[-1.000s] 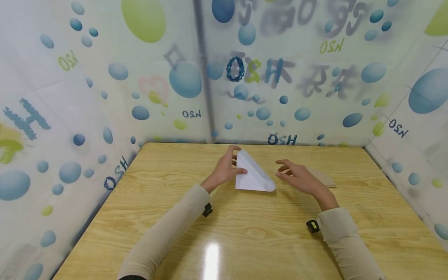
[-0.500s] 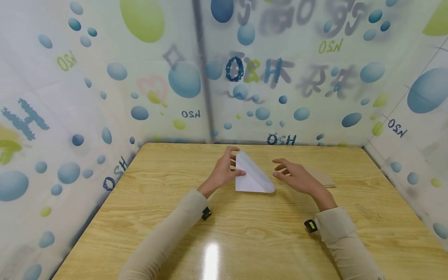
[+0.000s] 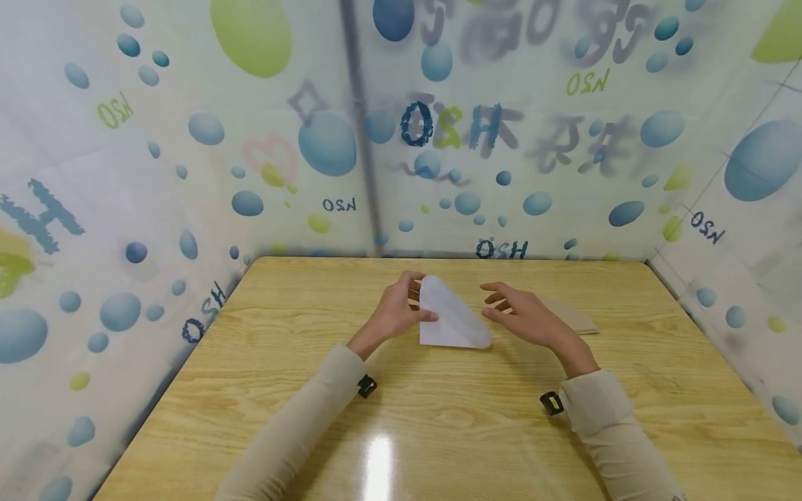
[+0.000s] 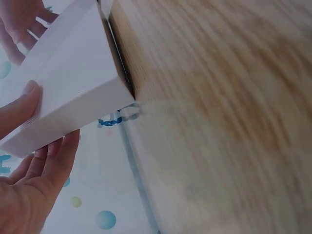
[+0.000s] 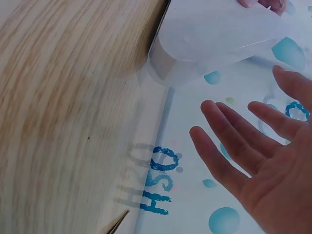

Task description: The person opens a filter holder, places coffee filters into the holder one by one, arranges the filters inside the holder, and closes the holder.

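Observation:
A white triangular box with a clear, rounded plastic face stands upright toward the back of the table. My left hand grips its left side, thumb on the near face and fingers behind. In the left wrist view the thumb and fingers of the left hand lie on opposite sides of the box. To the right of the box, my right hand hovers with spread, relaxed fingers and holds nothing. The right wrist view has a gap between this hand and the clear rounded end of the box.
A flat brown cardboard piece lies on the wooden table behind my right hand. Printed sheets with blue and green dots rise at the back and both sides of the table.
The box tilts slightly, its top edge sinking a little, with my left hand still gripping it. My right hand shifts slightly left. The view turns a little.

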`<action>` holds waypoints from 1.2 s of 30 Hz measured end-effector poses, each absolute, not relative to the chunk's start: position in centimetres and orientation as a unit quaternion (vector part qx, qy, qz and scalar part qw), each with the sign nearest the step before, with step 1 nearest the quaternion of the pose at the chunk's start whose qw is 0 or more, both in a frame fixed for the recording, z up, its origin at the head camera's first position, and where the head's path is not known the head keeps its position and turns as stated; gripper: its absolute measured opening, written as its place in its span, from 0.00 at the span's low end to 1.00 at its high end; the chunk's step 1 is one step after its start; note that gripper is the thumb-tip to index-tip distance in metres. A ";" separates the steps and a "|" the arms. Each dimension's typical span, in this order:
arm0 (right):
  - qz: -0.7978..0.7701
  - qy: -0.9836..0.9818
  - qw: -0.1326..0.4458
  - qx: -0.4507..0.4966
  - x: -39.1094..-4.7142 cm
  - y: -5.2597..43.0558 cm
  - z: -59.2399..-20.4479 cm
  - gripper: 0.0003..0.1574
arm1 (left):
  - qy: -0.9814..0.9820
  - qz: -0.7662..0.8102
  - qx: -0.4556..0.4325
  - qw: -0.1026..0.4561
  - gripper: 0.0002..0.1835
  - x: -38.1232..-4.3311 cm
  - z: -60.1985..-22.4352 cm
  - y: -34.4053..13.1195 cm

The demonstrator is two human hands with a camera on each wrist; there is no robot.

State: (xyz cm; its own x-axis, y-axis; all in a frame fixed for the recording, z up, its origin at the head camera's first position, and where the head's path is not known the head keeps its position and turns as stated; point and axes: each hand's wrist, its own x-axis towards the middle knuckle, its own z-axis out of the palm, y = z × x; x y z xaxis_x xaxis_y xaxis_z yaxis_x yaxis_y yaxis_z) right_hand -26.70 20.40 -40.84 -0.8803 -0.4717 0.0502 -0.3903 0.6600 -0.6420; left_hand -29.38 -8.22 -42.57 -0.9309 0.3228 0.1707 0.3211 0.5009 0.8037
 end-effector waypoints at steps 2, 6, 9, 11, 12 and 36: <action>-0.338 0.908 0.062 -0.240 -26.7 20.2 -40.7 0.37 | 0.866 0.463 0.187 0.005 0.39 -29.2 -42.5 -8.4; -0.339 0.907 0.065 -0.242 -26.6 20.0 -40.7 0.36 | 0.865 0.464 0.193 0.015 0.33 -28.9 -42.4 -8.7; -0.338 0.907 0.067 -0.242 -26.5 19.9 -40.7 0.36 | 0.863 0.466 0.196 0.020 0.32 -28.9 -42.4 -8.7; -0.338 0.907 0.067 -0.243 -26.5 19.9 -40.7 0.36 | 0.862 0.468 0.196 0.021 0.31 -28.9 -42.5 -8.7; -0.338 0.907 0.066 -0.244 -26.5 19.8 -40.7 0.36 | 0.861 0.468 0.197 0.022 0.30 -28.9 -42.5 -8.7; -0.349 0.898 0.067 -0.258 -25.9 19.1 -40.1 0.40 | 0.855 0.469 0.220 0.028 0.23 -28.0 -42.5 -9.2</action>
